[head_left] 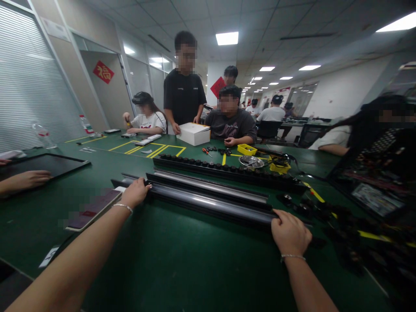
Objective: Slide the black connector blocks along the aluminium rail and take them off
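Observation:
Both ends of a long black rail (208, 198) with a glossy grey face are gripped over the green table. My left hand (134, 193) is closed on its left end, fingers curled round the edge. At the other end, my right hand (290, 232) is closed with its thumb and fingers on the rail; its fingertips are partly hidden. Just behind lies a similar rail (211, 184). Farther back is a long black strip (224, 170) with a row of small black knobs along it. A phone-like dark red object (94, 209) lies beside my left forearm.
A white box (194, 133), yellow bins (247, 149) and a metal dish (251, 162) stand across the green table (182, 264). Black parts (357, 242) are heaped at right. Another person's hand (34, 178) rests by a dark panel (61, 163) at left. Several people sit or stand around.

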Tool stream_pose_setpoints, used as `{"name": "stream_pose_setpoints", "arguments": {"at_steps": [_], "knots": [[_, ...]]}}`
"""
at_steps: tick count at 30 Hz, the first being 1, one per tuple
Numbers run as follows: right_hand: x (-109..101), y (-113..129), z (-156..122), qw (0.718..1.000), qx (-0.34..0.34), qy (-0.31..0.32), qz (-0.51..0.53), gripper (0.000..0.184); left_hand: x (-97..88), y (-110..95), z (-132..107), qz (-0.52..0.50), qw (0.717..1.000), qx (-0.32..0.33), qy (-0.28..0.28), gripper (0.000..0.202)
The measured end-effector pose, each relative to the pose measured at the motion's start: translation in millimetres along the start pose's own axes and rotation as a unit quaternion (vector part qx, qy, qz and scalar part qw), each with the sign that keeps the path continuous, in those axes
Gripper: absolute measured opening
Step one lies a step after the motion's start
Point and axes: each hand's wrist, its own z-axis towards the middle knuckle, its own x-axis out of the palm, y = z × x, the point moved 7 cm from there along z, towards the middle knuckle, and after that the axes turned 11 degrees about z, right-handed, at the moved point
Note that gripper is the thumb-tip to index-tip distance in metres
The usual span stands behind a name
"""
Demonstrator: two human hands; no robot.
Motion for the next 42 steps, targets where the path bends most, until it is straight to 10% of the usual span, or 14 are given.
{"name": "stream_pose_setpoints", "arguments": {"at_steps": [42], "knots": [[-1, 0, 0, 0.999, -0.019, -0.041, -0.004, 0.037, -16.0, -25, -16, -0.016, 1.000, 0.016, -0.002, 0.045]]}}
